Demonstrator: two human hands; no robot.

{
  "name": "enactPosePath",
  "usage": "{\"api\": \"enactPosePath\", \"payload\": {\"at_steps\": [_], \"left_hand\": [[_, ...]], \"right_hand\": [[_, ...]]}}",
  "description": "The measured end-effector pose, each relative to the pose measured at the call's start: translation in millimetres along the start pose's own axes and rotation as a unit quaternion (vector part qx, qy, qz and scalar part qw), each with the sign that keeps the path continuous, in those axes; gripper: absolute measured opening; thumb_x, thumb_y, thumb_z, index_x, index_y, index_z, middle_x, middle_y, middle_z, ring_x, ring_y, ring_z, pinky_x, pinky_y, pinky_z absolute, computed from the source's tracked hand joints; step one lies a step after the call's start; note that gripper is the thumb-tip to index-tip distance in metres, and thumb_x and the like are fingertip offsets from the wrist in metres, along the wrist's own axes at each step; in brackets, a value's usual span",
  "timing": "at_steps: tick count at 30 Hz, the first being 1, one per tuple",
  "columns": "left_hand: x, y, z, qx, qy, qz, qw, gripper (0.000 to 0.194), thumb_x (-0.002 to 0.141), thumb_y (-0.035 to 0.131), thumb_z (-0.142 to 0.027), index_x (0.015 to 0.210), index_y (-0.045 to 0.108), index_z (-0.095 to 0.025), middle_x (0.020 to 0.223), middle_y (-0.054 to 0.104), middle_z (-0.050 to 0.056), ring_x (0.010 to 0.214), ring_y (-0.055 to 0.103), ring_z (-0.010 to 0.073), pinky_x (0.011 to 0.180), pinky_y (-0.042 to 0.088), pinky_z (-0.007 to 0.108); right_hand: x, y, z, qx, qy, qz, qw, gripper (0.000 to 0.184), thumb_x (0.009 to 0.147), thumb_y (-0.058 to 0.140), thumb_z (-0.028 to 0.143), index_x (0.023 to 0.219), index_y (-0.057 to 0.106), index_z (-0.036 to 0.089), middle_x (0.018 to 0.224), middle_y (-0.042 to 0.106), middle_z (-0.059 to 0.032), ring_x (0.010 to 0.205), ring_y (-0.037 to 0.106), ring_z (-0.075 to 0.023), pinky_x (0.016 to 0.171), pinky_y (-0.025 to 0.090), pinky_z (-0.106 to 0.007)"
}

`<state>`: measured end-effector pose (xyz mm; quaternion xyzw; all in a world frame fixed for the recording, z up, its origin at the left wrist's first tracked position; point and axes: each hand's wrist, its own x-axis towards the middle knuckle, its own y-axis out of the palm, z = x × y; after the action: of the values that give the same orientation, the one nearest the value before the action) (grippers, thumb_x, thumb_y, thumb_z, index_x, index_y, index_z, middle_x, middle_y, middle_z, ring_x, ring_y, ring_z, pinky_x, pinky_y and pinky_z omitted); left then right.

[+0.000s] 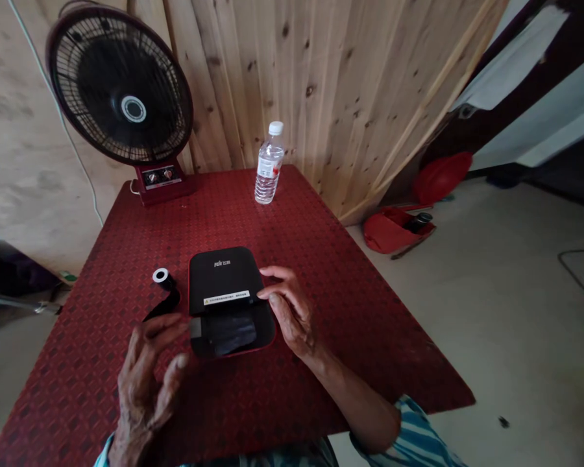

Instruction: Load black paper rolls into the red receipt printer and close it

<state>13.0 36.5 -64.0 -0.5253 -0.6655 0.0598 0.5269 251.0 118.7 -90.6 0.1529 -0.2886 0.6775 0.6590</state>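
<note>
Case [226, 279], black with a red edge, lies flat on the red patterned table [350, 337]. Its far part carries pale lettering and a white label [226, 298] with a small yellow mark. Its near part is lower, with a dark, slightly glossy sheet [233, 332] lying on it and a grey patch at its left end.

The right hand [292, 311] is at the case's right side, fingers bent and fingertips at the edge; whether they grip it or only rest there, I cannot tell. The left hand [148, 373] is at the case's near left corner, somewhat blurred, its thumb spread away from the fingers and nothing visible between them. The fingertips come close to the grey patch, but contact is unclear.

Just left of the case is a small roll [161, 277] with a white end, and a black strip [168, 303] runs from it toward the left hand. Beyond the case, slightly to its right, a clear bottle [269, 165] with a white cap stands upright, partly filled. Beyond the case to the left stands a dark red fan [121, 91]. Well off to the case's right, a red container [394, 230] is on the floor.
</note>
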Motion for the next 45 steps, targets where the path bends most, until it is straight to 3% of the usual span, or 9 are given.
{"api": "enactPosePath", "payload": {"at_steps": [5, 9, 12, 19, 25, 29, 36, 41, 45], "left_hand": [[1, 1.3, -6, -0.045, -0.184, -0.006, 0.982, 0.017, 0.094, 0.053, -0.032, 0.101, 0.067, -0.023, 0.095, 0.066, 0.003, 0.087, 0.063, 0.0182, 0.079, 0.049, 0.03], [6, 6.1, -8, -0.126, -0.334, -0.002, 0.934, 0.033, 0.088, 0.06, -0.048, 0.106, 0.067, -0.021, 0.089, 0.068, 0.003, 0.078, 0.063, 0.0183, 0.071, 0.049, 0.029], [11, 9.9, -8, -0.228, -0.388, 0.002, 0.893, 0.046, 0.082, 0.065, -0.051, 0.116, 0.063, -0.019, 0.082, 0.066, 0.002, 0.072, 0.062, 0.0166, 0.063, 0.048, 0.026], [23, 7.4, -6, -0.334, -0.417, 0.082, 0.841, 0.061, 0.084, 0.066, -0.048, 0.135, 0.051, -0.019, 0.083, 0.067, 0.003, 0.068, 0.06, 0.0148, 0.058, 0.046, 0.024], [26, 6.7, 2, -0.353, -0.41, 0.111, 0.834, 0.063, 0.083, 0.066, -0.049, 0.135, 0.051, -0.018, 0.099, 0.073, 0.009, 0.076, 0.067, 0.0197, 0.061, 0.052, 0.027], [30, 7.0, 5, -0.342, -0.403, 0.112, 0.841, 0.061, 0.082, 0.068, -0.049, 0.134, 0.054, -0.019, 0.113, 0.072, 0.011, 0.097, 0.069, 0.0251, 0.082, 0.056, 0.035], [30, 7.6, 4, -0.291, -0.384, 0.1, 0.871, 0.062, 0.082, 0.068, -0.049, 0.134, 0.053, -0.019, 0.088, 0.072, 0.005, 0.081, 0.07, 0.0213, 0.067, 0.057, 0.03], [28, 3.8, 8, -0.245, -0.368, 0.107, 0.89, 0.056, 0.082, 0.066, -0.05, 0.129, 0.058, -0.019, 0.095, 0.073, 0.006, 0.083, 0.069, 0.021, 0.067, 0.056, 0.028], [24, -0.1, 12, -0.162, -0.297, 0.107, 0.935, 0.04, 0.086, 0.063, -0.045, 0.117, 0.066, -0.02, 0.093, 0.071, 0.005, 0.081, 0.067, 0.0193, 0.065, 0.053, 0.027]], "right_hand": [[-2, -3, -5, -0.038, -0.03, 0.014, 0.999, 0.02, 0.096, 0.046, 0.024, 0.093, 0.066, 0.024, 0.114, 0.062, -0.0066, 0.111, 0.061, -0.0189, 0.095, 0.049, -0.036], [-3, -2, -10, -0.062, -0.057, 0.014, 0.996, 0.019, 0.096, 0.047, 0.023, 0.093, 0.066, 0.024, 0.113, 0.065, -0.0069, 0.109, 0.062, -0.02, 0.096, 0.048, -0.039], [-4, -2, -11, -0.077, -0.066, 0.007, 0.995, 0.02, 0.096, 0.047, 0.023, 0.094, 0.067, 0.024, 0.113, 0.066, -0.0077, 0.107, 0.063, -0.0209, 0.094, 0.049, -0.041], [-3, -2, -7, -0.03, -0.027, 0.009, 0.999, 0.023, 0.097, 0.046, 0.029, 0.094, 0.069, 0.025, 0.115, 0.065, -0.0077, 0.109, 0.063, -0.0214, 0.094, 0.051, -0.041], [-3, -1, -8, 0.033, -0.013, 0.01, 0.999, 0.025, 0.098, 0.042, 0.033, 0.102, 0.067, 0.027, 0.119, 0.061, -0.0073, 0.114, 0.059, -0.0212, 0.096, 0.051, -0.041], [-2, -2, -7, 0.024, -0.014, 0.021, 0.999, 0.024, 0.098, 0.043, 0.031, 0.1, 0.066, 0.027, 0.118, 0.061, -0.0074, 0.112, 0.06, -0.0202, 0.094, 0.052, -0.039], [3, 0, -4, 0.033, -0.032, 0.002, 0.999, 0.027, 0.098, 0.043, 0.033, 0.12, 0.058, 0.03, 0.123, 0.058, -0.0077, 0.12, 0.055, -0.0219, 0.101, 0.049, -0.045], [10, 0, 0, 0.021, -0.017, 0.01, 1.0, 0.03, 0.099, 0.039, 0.034, 0.123, 0.057, 0.031, 0.125, 0.058, -0.0075, 0.123, 0.054, -0.0222, 0.104, 0.047, -0.046], [24, -1, 2, 0.011, -0.018, 0.016, 1.0, 0.033, 0.099, 0.038, 0.034, 0.129, 0.054, 0.032, 0.129, 0.055, -0.0073, 0.126, 0.051, -0.0215, 0.108, 0.044, -0.046]]}}
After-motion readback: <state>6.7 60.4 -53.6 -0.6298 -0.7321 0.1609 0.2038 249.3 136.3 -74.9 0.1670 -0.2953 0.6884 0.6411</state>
